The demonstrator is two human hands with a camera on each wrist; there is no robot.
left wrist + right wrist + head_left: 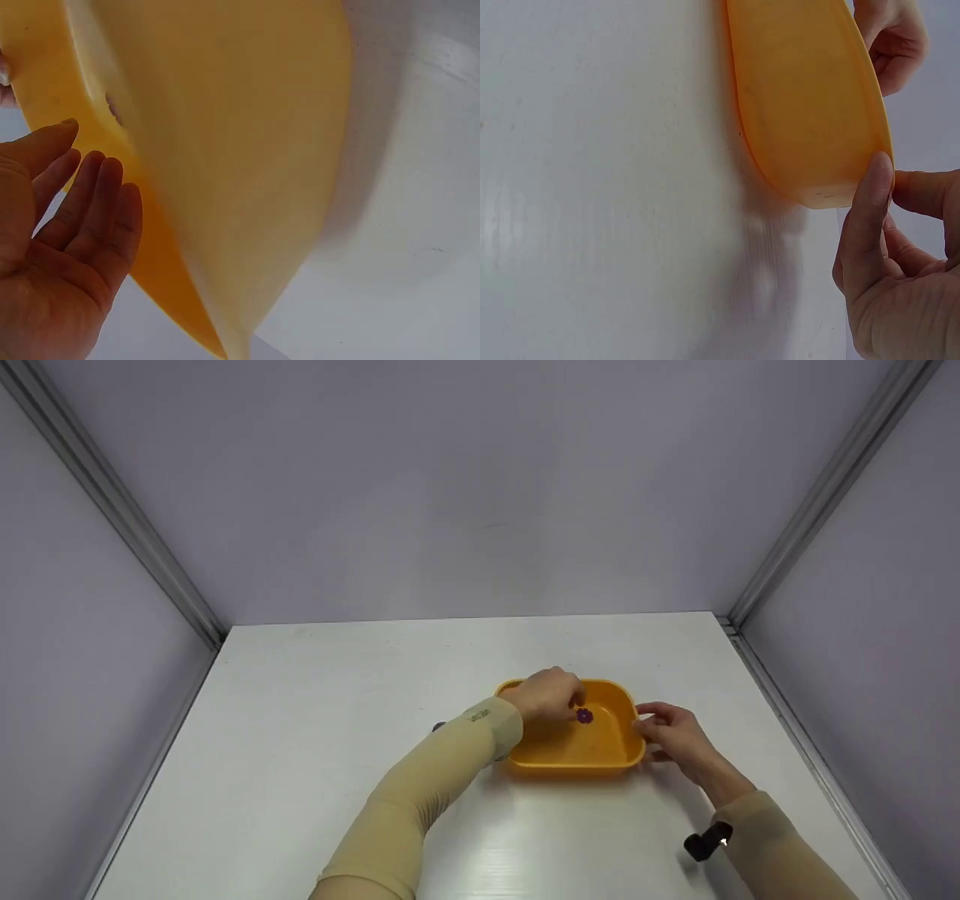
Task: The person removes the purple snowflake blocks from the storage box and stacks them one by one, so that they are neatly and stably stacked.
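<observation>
- The white tabletop (315,780) is carrying an orange tub (577,750), which is sitting right of centre, toward the near edge.
- The left hand (547,696) is hovering over the tub's far left corner; in the left wrist view its fingers (97,202) are lying straight and released, holding nothing.
- The right hand (675,735) is touching the tub's right rim, its thumb (870,202) pressing the wall, fingers loosely curled.
- A small purple flower-shaped piece (584,716) is lying inside the tub, just beside the left hand's fingertips.
</observation>
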